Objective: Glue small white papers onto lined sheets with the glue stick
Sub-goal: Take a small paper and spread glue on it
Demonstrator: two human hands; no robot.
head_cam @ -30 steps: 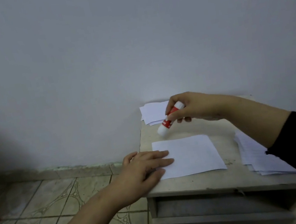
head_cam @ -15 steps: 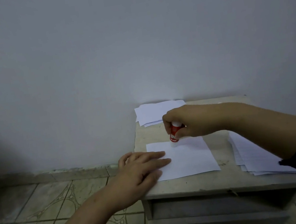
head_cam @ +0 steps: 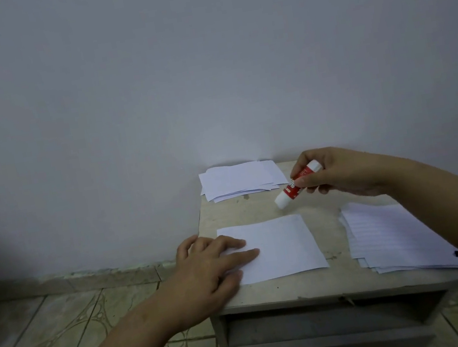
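A single sheet [head_cam: 287, 245] lies flat in the middle of the small table [head_cam: 257, 208]. My left hand [head_cam: 210, 269] rests on its left edge with fingers laid straight, pressing it down. My right hand [head_cam: 338, 172] grips a red and white glue stick [head_cam: 298, 183] above the table, behind the sheet, its white end tilted down to the left and clear of the paper. A pile of small white papers [head_cam: 241, 182] sits at the back left by the wall. A stack of lined sheets [head_cam: 394, 237] lies at the right.
The table stands against a plain grey wall [head_cam: 205, 72]. Its front shows an open drawer slot [head_cam: 329, 319]. Patterned floor tiles [head_cam: 67, 334] spread to the left, below the table's left edge.
Half a second ago my right hand held the glue stick down on the sheet's top edge. It has since lifted up and to the right. My left hand stayed on the sheet.
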